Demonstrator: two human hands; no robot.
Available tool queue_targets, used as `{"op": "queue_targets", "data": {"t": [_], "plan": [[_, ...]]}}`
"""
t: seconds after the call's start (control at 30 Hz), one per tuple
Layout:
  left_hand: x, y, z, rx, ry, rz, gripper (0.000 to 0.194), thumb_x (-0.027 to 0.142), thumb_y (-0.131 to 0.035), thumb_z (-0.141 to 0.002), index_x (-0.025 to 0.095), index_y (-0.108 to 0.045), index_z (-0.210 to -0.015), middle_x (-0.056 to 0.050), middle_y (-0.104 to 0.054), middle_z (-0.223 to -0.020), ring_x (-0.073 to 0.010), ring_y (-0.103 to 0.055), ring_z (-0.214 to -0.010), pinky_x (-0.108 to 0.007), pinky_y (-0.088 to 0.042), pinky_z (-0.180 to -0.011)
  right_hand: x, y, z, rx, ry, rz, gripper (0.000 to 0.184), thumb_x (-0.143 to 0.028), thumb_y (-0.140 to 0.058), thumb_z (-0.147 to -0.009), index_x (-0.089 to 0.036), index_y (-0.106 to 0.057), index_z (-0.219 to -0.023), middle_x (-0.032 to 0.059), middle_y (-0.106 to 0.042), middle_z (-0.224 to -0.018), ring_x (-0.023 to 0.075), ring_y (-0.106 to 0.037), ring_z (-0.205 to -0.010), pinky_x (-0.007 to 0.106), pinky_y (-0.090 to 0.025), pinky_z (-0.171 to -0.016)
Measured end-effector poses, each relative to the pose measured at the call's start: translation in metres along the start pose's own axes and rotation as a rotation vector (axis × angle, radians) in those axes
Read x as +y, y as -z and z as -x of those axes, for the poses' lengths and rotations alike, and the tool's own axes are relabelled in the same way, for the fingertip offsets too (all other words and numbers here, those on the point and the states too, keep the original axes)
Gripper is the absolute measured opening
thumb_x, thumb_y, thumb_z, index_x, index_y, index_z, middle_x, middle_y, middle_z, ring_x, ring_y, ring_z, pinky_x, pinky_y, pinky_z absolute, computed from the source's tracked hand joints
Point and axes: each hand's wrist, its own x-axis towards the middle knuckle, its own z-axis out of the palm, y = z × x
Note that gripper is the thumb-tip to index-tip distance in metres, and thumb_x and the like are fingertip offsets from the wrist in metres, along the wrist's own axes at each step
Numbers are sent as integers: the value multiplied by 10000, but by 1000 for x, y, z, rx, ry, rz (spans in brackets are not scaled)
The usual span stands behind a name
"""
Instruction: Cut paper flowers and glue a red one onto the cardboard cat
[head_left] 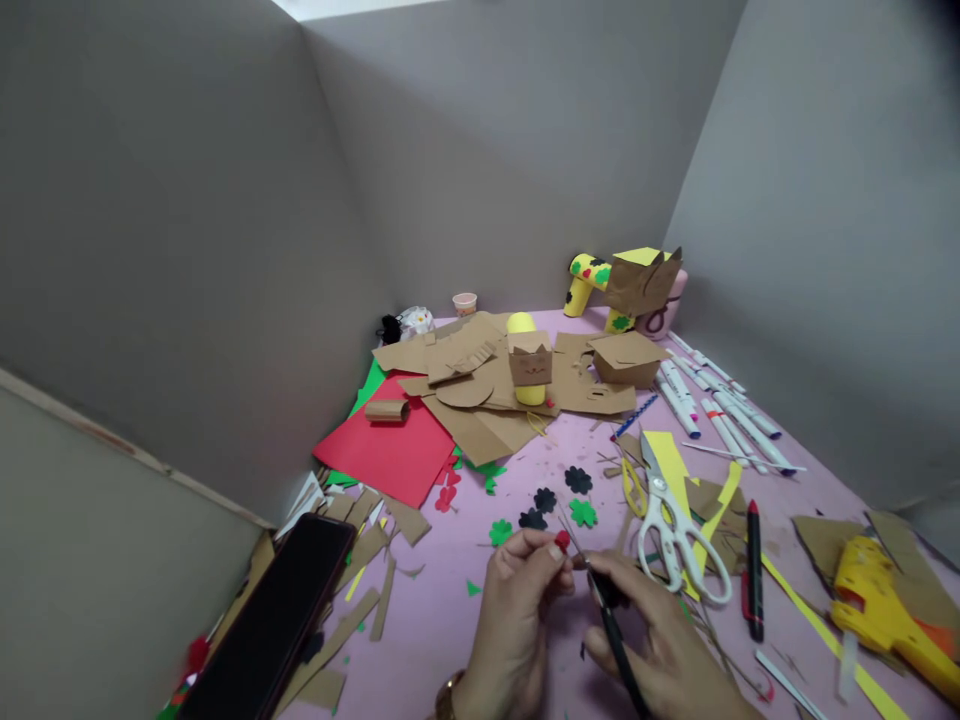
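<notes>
My left hand [517, 610] pinches a small red paper piece [562, 540] between thumb and fingertips, low in the middle of the head view. Close against it on the right, my right hand [660, 630] is closed on black-handled scissors [616, 640]. Their thin metal blades point up and away beside the red piece; the fingers partly hide the handles. Just beyond both hands lie black paper flowers [577, 480] and green paper clovers [583, 513]. Red paper hearts [447, 497] lie farther left.
White scissors [675, 540], a red-and-black marker [754, 570] and a yellow glue gun [847, 590] lie right. A phone [277, 620] rests left among cardboard scraps. Behind are red paper [390, 455], a cardboard cat face [530, 365], several white markers [742, 410] and grey partition walls [495, 150].
</notes>
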Motion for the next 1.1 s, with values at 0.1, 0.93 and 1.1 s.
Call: {"op": "queue_targets", "data": {"t": [0.1,0.93,1.1], "plan": [[-1,-3,6,40,-12,73,161,222,-806,-590,153,-674,-650,29,-626,-577,-67,-518,-520,-171,-412,-548,-5,-3,2,-26,69,66,359,-369,-595,-770,-225,-577,-1099,65,-645,-904,267,-615,-877,344,-496,-748],[-15,-11,13,110,52,168,234,252,-871,-491,167,-699,-624,24,-611,-536,-64,-509,-522,-147,-383,-501,-4,-5,3,121,270,456,337,-289,-505,-816,-167,-495,-1129,118,-648,-862,276,-665,-769,398,-572,-616],[-14,-12,12,95,64,191,222,246,-862,-510,156,-698,-630,14,-614,-548,-67,-515,-531,-149,-395,-511,1,-6,5,149,306,470,334,-265,-489,-813,-167,-496,-1132,130,-672,-901,273,-682,-786,387,-582,-630]]}}
